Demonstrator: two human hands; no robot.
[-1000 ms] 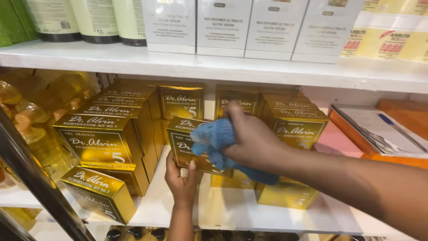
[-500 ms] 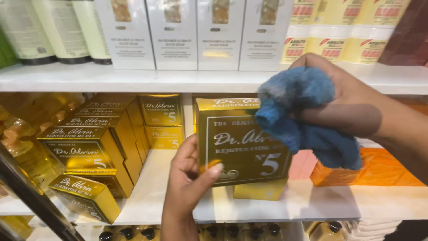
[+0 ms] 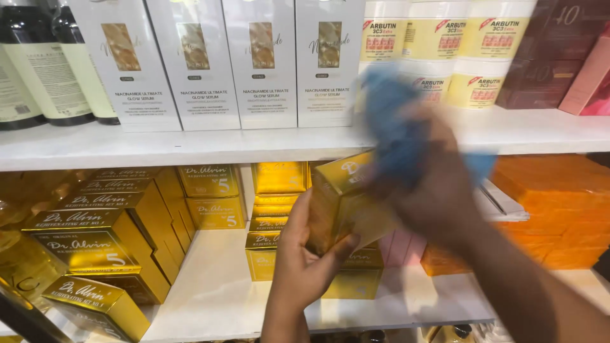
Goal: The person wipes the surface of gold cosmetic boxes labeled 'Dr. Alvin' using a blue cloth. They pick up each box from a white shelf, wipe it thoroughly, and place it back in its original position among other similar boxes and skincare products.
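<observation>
Now the left hand (image 3: 304, 263) grasps a shiny gold cardboard box (image 3: 346, 203) from below, holding it tilted in front of the white lower shelf (image 3: 216, 298). Blurred, the right hand (image 3: 432, 184) clenches a blue cloth (image 3: 397, 136) against the box's upper side. Wiping seems in hand; it likely needs a firm, steady grip.

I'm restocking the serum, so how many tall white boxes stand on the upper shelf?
4, side by side on the upper shelf: white boxes at and. More may stand hidden behind them.
</observation>
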